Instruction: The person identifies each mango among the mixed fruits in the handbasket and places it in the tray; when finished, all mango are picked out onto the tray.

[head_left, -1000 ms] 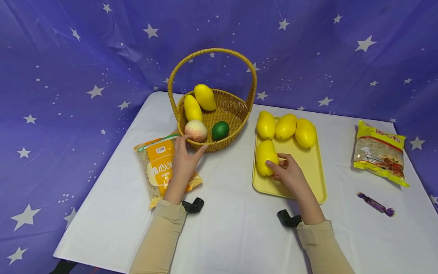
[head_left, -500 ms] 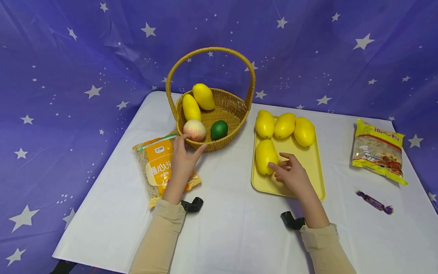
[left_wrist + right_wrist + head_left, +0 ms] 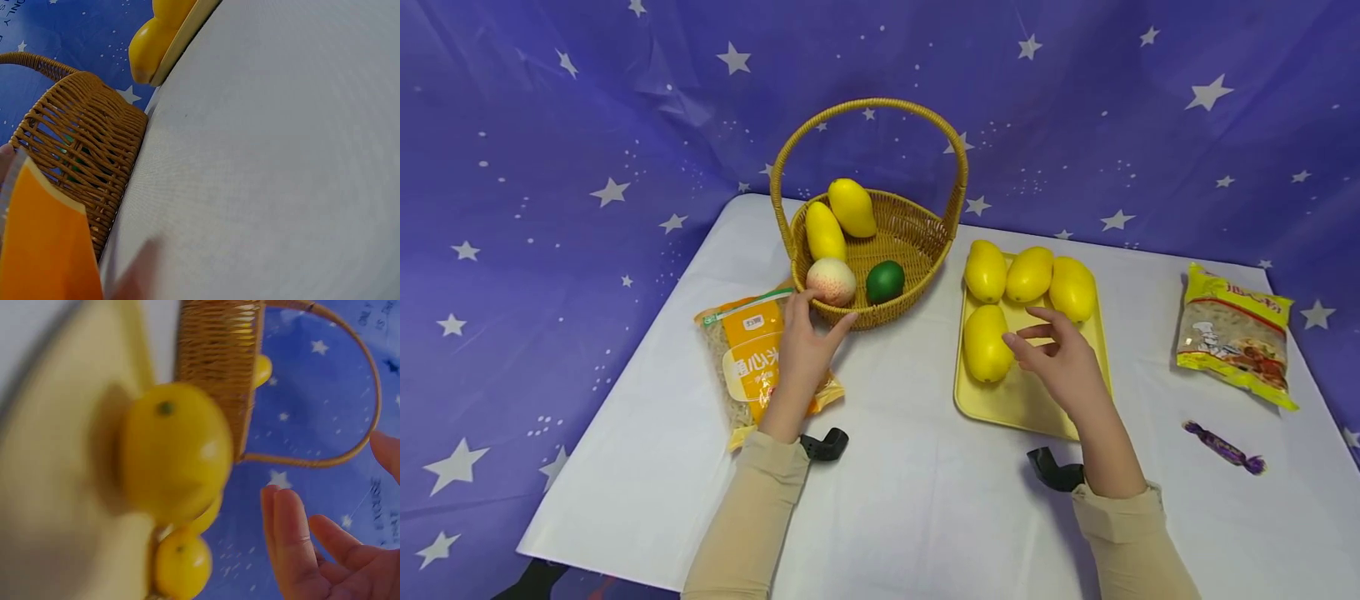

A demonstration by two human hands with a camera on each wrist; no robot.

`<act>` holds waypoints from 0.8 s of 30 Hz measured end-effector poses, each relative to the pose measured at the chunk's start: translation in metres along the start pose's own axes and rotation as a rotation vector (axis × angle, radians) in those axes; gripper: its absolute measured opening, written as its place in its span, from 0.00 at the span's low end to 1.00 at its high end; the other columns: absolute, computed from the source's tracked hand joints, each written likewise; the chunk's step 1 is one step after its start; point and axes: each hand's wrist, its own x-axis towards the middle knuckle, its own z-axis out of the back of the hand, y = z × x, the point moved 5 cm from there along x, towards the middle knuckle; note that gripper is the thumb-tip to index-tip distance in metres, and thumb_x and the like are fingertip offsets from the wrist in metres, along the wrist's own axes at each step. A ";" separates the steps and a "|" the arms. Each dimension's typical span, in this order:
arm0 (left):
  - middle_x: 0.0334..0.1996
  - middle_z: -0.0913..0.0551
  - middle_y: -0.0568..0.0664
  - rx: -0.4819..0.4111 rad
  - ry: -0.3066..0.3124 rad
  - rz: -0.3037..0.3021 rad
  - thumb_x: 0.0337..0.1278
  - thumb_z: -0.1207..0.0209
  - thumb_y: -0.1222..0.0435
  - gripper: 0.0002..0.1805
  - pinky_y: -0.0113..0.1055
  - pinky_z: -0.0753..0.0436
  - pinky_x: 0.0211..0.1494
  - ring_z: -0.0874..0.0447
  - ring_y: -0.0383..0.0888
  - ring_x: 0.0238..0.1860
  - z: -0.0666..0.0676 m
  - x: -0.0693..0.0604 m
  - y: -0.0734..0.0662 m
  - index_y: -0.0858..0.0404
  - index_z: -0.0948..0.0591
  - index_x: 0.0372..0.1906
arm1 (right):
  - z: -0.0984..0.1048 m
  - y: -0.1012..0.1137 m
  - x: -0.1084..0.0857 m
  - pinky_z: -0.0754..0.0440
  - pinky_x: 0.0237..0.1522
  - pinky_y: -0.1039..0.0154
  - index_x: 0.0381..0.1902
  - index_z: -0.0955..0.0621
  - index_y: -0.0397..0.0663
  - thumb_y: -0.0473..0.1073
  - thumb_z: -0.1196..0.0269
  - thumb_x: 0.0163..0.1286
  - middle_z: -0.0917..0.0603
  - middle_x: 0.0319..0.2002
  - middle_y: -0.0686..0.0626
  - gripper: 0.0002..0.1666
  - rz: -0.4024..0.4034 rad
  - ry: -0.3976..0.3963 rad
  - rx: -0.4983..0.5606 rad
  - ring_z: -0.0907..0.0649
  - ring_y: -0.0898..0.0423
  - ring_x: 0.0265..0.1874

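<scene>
At the near rim of the wicker basket [image 3: 887,315], my left hand [image 3: 805,346] rests its fingertips beside a pinkish peach [image 3: 831,282], thumb spread away. Two mangoes [image 3: 852,208] and a dark green fruit [image 3: 885,282] also lie in the basket. Over the yellow tray [image 3: 1000,407], my right hand [image 3: 1063,367] holds nothing; its fingers are parted just right of the nearest mango [image 3: 988,343]. Three more mangoes [image 3: 1030,275] line the tray's far end. In the right wrist view the mango [image 3: 178,450] stands apart from the right hand [image 3: 312,562].
Partly under my left forearm lies an orange bag of dry food [image 3: 756,362]. To the right are a yellow bag [image 3: 1236,333] and a purple wrapped candy [image 3: 1225,447]. A starry purple cloth [image 3: 662,125] hangs behind the white table [image 3: 910,492].
My right hand has let go of the near mango and drawn up and to the right. That mango stays on the tray. My left hand keeps its place at the basket rim.
</scene>
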 end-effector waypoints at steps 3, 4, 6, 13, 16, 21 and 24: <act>0.63 0.38 0.54 -0.001 -0.002 0.002 0.50 0.38 0.37 0.38 0.48 0.33 0.64 0.35 0.52 0.62 0.000 0.000 0.000 0.55 0.34 0.60 | -0.002 0.018 0.010 0.18 0.38 0.67 0.69 0.34 0.48 0.61 0.37 0.64 0.21 0.49 0.41 0.42 0.045 0.006 0.030 0.18 0.48 0.37; 0.64 0.38 0.54 0.001 -0.001 0.006 0.50 0.39 0.36 0.39 0.48 0.33 0.64 0.35 0.52 0.62 0.000 0.000 0.001 0.55 0.34 0.60 | -0.003 0.024 0.013 0.19 0.38 0.68 0.69 0.34 0.48 0.61 0.36 0.64 0.21 0.49 0.42 0.42 0.059 0.008 0.035 0.18 0.49 0.37; 0.64 0.38 0.54 0.000 0.001 0.010 0.50 0.38 0.37 0.39 0.48 0.33 0.64 0.35 0.53 0.62 0.000 0.000 0.001 0.55 0.34 0.60 | -0.007 0.036 0.022 0.19 0.38 0.68 0.69 0.33 0.50 0.61 0.36 0.64 0.21 0.49 0.43 0.41 0.086 0.017 0.039 0.18 0.50 0.37; 0.64 0.39 0.54 0.019 0.006 0.011 0.50 0.38 0.37 0.40 0.48 0.32 0.63 0.34 0.53 0.61 -0.001 0.000 0.001 0.55 0.34 0.61 | -0.033 0.073 0.056 0.20 0.43 0.58 0.68 0.31 0.56 0.62 0.35 0.62 0.20 0.50 0.46 0.40 0.159 0.057 0.033 0.20 0.50 0.41; 0.65 0.39 0.54 0.024 0.007 0.014 0.51 0.39 0.37 0.39 0.49 0.32 0.63 0.34 0.53 0.61 0.000 0.000 0.000 0.55 0.34 0.61 | -0.050 0.086 0.073 0.20 0.44 0.56 0.67 0.30 0.57 0.61 0.34 0.62 0.20 0.50 0.47 0.38 0.195 0.061 0.037 0.20 0.50 0.42; 0.69 0.42 0.57 0.020 0.014 0.029 0.50 0.39 0.36 0.40 0.51 0.36 0.66 0.43 0.56 0.70 0.000 0.000 0.000 0.55 0.34 0.61 | -0.082 0.102 0.100 0.22 0.47 0.54 0.66 0.30 0.53 0.61 0.34 0.62 0.21 0.51 0.46 0.39 0.250 0.094 -0.007 0.22 0.51 0.47; 0.71 0.44 0.57 0.025 0.019 0.042 0.50 0.39 0.35 0.40 0.52 0.38 0.68 0.50 0.56 0.73 0.000 0.001 0.001 0.54 0.34 0.61 | -0.101 0.111 0.112 0.22 0.47 0.54 0.67 0.30 0.53 0.61 0.34 0.62 0.22 0.53 0.46 0.39 0.257 0.130 -0.056 0.22 0.51 0.50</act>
